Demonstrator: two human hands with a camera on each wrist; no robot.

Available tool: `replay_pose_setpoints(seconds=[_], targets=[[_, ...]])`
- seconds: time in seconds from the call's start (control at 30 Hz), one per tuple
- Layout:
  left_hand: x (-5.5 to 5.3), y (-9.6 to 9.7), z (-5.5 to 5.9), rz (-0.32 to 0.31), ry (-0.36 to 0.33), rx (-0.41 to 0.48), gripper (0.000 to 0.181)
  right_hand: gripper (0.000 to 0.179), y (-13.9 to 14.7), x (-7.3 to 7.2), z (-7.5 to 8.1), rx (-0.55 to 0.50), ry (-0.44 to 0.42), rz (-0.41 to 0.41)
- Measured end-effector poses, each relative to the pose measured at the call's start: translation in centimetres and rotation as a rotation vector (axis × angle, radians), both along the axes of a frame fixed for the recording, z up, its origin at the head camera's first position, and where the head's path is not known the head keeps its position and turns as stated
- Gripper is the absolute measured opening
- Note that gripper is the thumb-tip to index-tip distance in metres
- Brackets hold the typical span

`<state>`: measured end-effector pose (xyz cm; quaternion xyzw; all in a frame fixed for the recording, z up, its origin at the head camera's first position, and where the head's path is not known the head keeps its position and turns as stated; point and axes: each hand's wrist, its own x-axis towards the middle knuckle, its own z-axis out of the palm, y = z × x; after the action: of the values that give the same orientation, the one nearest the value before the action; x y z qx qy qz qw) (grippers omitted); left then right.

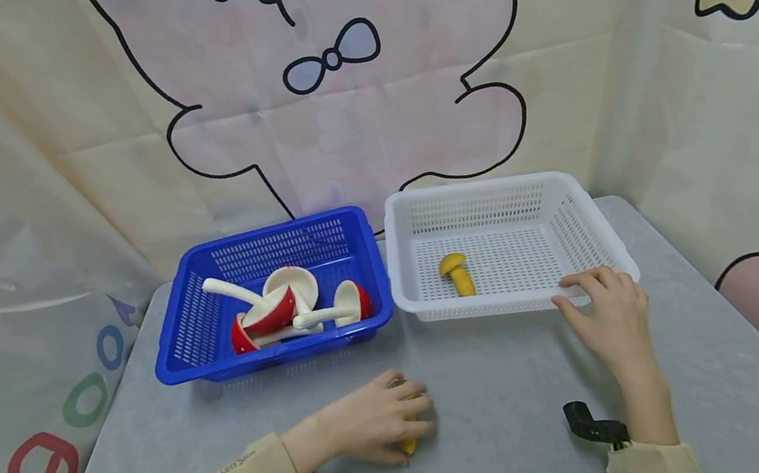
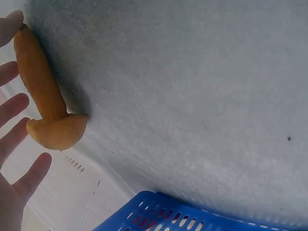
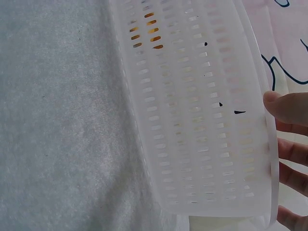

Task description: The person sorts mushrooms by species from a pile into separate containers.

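On the tabletop, the left hand (image 1: 380,420) arches over a yellow toy mushroom (image 2: 41,77), which it partly covers in the head view. In the left wrist view the thumb tip is at the stem's end and the other fingertips are spread along one side of stem and cap. My right hand (image 1: 611,315) grips the near right rim of a white plastic basket (image 1: 519,303), thumb outside the wall and fingers over the edge. A second yellow toy mushroom (image 1: 459,273) lies inside this basket.
A blue plastic basket (image 1: 179,370) stands left of the white one and holds several toy mushrooms (image 1: 272,313) with red caps and white stems. Printed curtains (image 1: 348,141) hang behind and beside the grey table (image 1: 506,450).
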<state>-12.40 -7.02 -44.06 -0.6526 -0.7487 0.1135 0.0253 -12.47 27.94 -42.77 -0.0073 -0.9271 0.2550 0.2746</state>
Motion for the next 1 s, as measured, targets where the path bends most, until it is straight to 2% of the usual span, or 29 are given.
replay_pose_setpoints(seconds=[0.33, 0.63, 1.0], targets=[[0.01, -0.01, -0.79, -0.005, 0.007, 0.003, 0.039, 0.024, 0.00, 0.03, 0.03, -0.002, 0.006, 0.005], [0.17, -0.02, -0.84, -0.022, 0.036, -0.007, 0.032, 0.023, -0.08, 0.11, 0.04, -0.010, 0.003, 0.003], [0.17, -0.31, -0.87, -0.014, 0.018, 0.025, 0.027, 0.025, -0.04, 0.04, 0.06, -0.006, -0.011, 0.000]])
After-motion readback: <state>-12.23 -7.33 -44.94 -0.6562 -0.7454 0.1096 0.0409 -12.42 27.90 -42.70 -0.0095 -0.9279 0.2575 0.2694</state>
